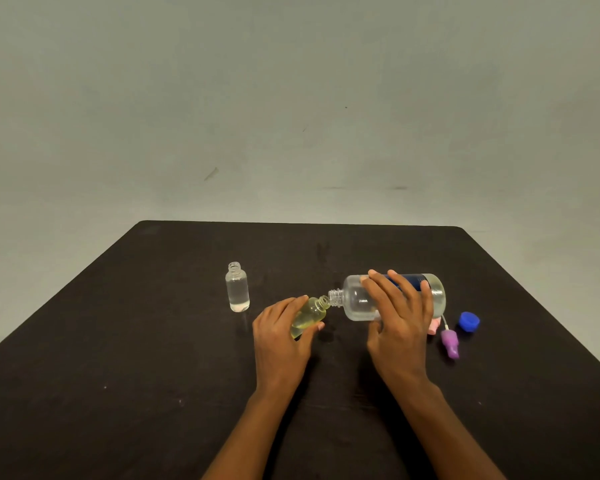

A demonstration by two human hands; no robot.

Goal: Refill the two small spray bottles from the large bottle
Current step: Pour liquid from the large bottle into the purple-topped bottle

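Large bottle [355, 301] beside blue cap [469, 321], purple sprayer [450, 344]

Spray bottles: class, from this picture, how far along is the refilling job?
Done: the blue cap and purple spray top are off, lying on the table. In hand: the left hand holds the yellowish small bottle tilted, mouth to mouth with the large bottle, tipped by the right hand. Left: the clear small bottle stands open, its level hard to judge; tops need refitting.

Clear glossy plastic large bottle [361, 301], matt dark table [153, 341], glossy blue cap [469, 321]
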